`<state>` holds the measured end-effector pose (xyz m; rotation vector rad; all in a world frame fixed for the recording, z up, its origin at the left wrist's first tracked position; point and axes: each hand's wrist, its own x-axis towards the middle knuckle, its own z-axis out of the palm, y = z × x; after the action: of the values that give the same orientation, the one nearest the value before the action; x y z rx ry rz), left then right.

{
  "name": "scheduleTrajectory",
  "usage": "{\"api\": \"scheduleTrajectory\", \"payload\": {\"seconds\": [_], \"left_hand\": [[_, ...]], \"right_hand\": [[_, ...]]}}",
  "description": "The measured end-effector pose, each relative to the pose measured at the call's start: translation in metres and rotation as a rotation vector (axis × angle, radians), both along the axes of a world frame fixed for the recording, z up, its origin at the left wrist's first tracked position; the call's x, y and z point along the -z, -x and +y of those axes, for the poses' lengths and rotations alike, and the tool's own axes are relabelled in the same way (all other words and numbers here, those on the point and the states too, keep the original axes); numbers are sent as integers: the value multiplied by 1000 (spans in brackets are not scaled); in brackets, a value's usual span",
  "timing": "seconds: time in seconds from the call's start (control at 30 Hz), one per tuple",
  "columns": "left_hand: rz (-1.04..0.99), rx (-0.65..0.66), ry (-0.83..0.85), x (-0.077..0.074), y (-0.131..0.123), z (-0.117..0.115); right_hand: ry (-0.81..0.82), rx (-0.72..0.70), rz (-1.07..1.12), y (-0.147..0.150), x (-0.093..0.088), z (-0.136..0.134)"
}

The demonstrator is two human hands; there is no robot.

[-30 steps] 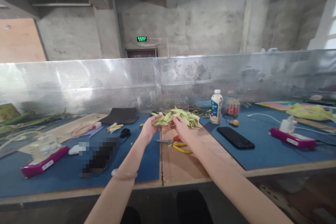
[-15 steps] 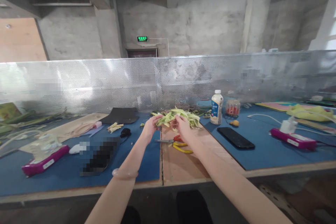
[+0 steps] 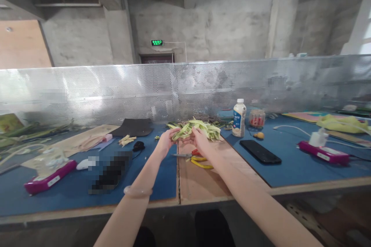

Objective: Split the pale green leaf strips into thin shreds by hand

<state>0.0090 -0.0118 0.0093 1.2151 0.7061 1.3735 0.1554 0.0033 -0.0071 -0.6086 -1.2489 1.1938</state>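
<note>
A loose heap of pale green leaf strips (image 3: pixel 199 128), like corn husks, lies in the middle of the table toward the back. My left hand (image 3: pixel 168 140) grips its near left edge, fingers curled into the strips. At the front of the heap, my right hand (image 3: pixel 199 138) is closed on strips too, its fingertips partly hidden among them. The fingers of both hands almost meet. Just below my right hand, scissors (image 3: pixel 199 162) with yellow and red handles rest on the brown board (image 3: pixel 194 185), partly covered by my forearm.
Right of the heap stand a milk-drink bottle (image 3: pixel 239 119) and a glass jar (image 3: pixel 257 119). A black phone (image 3: pixel 260 152) lies nearer. Purple power strips (image 3: pixel 324 154) sit on both sides. To the left are a dark sheet (image 3: pixel 131 127) and pale scraps (image 3: pixel 126 140). A perforated metal screen (image 3: pixel 116 92) runs behind.
My fingers have shifted slightly inward, and more of them show under the front of the heap. The scissors and the surrounding things stay where they were.
</note>
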Motion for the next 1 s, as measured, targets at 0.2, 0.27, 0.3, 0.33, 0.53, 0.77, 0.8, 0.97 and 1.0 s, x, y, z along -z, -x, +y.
{"api": "scheduleTrajectory", "payload": {"seconds": [0.2,0.27,0.3,0.33,0.53,0.77,0.8,0.97,1.0], "left_hand": [[-12,1,14,-1,-2,-3],[2,6,7,-2,-3,-4],[8,7,2,-2,-3,-5],[11,5,-4,-2,-3,-4],[52,-36,-59,3,0,3],[358,-247,-194,9,2,12],[410,-284,-214,9,1,13],[616,-411,-283,9,2,12],[643,-429,-295,8,2,10]], "right_hand": [[-11,-25,-9,0,2,2],[-12,-8,-14,0,3,4],[-12,-5,-10,-1,4,5],[-13,-6,-3,-1,4,6],[-85,239,-161,-7,1,6],[-304,705,-712,-6,-2,-6],[-314,739,-760,-5,-3,-7],[-328,840,-848,-4,-5,-10],[-321,858,-862,-4,-5,-10]]}}
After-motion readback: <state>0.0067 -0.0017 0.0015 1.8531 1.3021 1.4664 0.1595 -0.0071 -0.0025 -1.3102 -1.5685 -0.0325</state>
